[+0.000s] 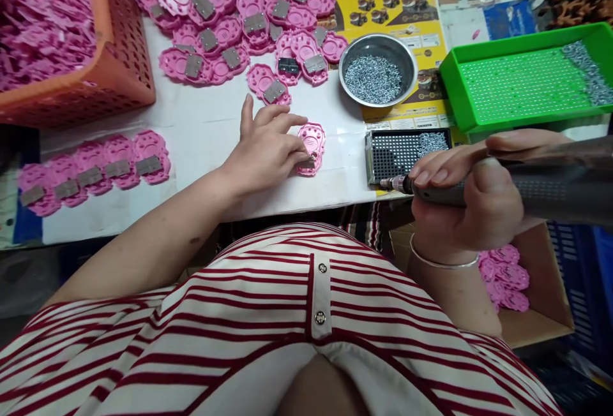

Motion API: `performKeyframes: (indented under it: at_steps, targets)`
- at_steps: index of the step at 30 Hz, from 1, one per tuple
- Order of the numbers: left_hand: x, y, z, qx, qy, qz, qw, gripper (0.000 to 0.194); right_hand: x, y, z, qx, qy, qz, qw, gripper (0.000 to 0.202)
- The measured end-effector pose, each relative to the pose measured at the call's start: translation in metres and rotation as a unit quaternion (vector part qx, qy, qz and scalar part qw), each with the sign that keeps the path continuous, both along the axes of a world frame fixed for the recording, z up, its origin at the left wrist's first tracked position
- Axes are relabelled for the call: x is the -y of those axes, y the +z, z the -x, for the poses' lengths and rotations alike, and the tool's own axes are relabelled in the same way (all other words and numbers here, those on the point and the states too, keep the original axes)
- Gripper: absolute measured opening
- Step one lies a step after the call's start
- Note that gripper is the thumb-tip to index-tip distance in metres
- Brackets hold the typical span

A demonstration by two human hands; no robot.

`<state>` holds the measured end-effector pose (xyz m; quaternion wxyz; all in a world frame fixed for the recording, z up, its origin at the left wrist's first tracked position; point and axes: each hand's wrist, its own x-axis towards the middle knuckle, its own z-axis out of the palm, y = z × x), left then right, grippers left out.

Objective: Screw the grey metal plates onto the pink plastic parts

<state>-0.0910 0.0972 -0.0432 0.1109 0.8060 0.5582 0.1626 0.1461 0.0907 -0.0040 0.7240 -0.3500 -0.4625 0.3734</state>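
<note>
My left hand (265, 148) rests on the white table with its fingers spread, fingertips touching the left side of a pink plastic piece (312, 141) that has a small metal plate at its lower end. My right hand (472, 193) is wrapped round a dark electric screwdriver (555, 180), whose tip points left over the front edge of a black perforated tray (395, 151). Small screws (432, 141) lie in the tray's right part. Behind it stands a steel bowl (378, 71) full of screws.
Pink pieces with metal plates (253, 20) are heaped at the back. A row of them (90, 170) lies at left, below an orange basket (108, 52). A green tray (517, 84) stands at right, and a cardboard box (550, 288) with pink pieces sits below.
</note>
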Motion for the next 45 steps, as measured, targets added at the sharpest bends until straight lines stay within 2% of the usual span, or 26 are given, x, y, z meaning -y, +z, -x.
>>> performKeyframes:
  at_steps: [4, 6, 8, 12, 17, 19, 22, 24, 27, 31, 36, 41, 45]
  targets:
    - [-0.012, 0.000, -0.007, -0.016, 0.020, 0.035, 0.999, 0.017, 0.000, 0.001, 0.000, 0.006, -0.003, -0.067, 0.998, 0.016]
    - [-0.011, 0.001, -0.008, -0.023, 0.033, 0.031, 0.999, 0.019, 0.000, 0.002, -0.001, 0.010, -0.002, -0.066, 0.998, 0.013]
    - [-0.008, 0.002, -0.006, -0.028, 0.017, 0.027, 0.999, 0.024, 0.000, 0.002, -0.004, 0.018, 0.000, -0.053, 0.998, 0.008]
    - [0.000, 0.009, -0.003, -0.060, -0.057, 0.042, 0.996, 0.024, -0.001, 0.000, -0.010, 0.027, 0.023, -0.053, 0.998, 0.033]
    - [0.003, 0.014, -0.020, -0.070, -0.079, 0.048, 0.993, 0.019, -0.007, -0.003, -0.021, 0.088, -0.037, -0.113, 0.989, 0.035]
    - [0.005, 0.013, -0.030, -0.054, -0.084, 0.062, 0.993, 0.021, -0.011, -0.001, -0.024, 0.094, -0.045, -0.127, 0.987, 0.028]
    - [0.009, 0.009, -0.044, -0.022, -0.082, 0.075, 0.994, 0.023, -0.018, -0.001, -0.024, 0.066, -0.036, -0.127, 0.989, 0.005]
    - [0.012, 0.006, -0.051, -0.007, -0.083, 0.060, 0.995, 0.021, -0.021, -0.003, -0.020, 0.041, -0.045, -0.130, 0.990, 0.008]
    - [0.016, 0.001, -0.056, -0.008, -0.088, 0.005, 0.996, 0.015, -0.025, -0.009, -0.012, 0.031, -0.061, -0.100, 0.993, 0.011]
    - [0.020, -0.004, -0.057, -0.012, -0.085, -0.053, 0.995, 0.017, -0.033, -0.014, -0.006, 0.053, -0.012, -0.038, 0.998, 0.024]
    - [0.023, -0.010, -0.056, 0.004, -0.057, -0.081, 0.995, 0.015, -0.046, -0.021, -0.004, 0.060, 0.015, 0.022, 0.998, 0.039]
    - [0.024, -0.011, -0.055, 0.001, -0.068, -0.112, 0.991, 0.020, -0.054, -0.028, -0.001, 0.056, 0.010, 0.045, 0.997, 0.042]
    - [0.026, -0.009, -0.052, -0.005, -0.085, -0.104, 0.991, 0.018, -0.056, -0.031, -0.003, 0.067, 0.005, 0.043, 0.997, 0.042]
